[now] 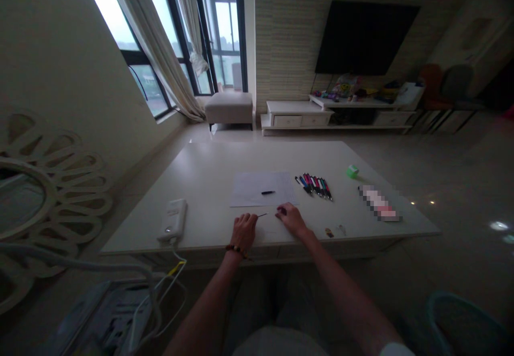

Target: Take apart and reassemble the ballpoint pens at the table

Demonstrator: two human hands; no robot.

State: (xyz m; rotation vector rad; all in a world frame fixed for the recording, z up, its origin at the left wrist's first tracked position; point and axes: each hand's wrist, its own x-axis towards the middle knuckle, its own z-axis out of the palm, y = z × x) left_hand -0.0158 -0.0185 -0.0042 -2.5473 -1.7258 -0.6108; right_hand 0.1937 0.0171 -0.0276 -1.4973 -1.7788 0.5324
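Note:
My left hand [243,228], with a beaded bracelet at the wrist, is closed near the table's front edge. From its fingertips a thin dark pen refill [262,215] with a pale end points right. Opposite it, my right hand [292,219] has its fingers bent together around a small dark thing I cannot make out. A gap separates the two hands. Just beyond them lies a sheet of white paper [244,189], with a short black pen part [267,192] on it. Several pens [317,186] lie side by side to the right of the paper.
On the white table [209,158], a white power strip [174,219] with a cable lies left. At right are a green container [352,171], a blurred-out pinkish object [379,203] and small scraps [329,232] near the front edge. A teal-rimmed basket [436,302] stands on the floor.

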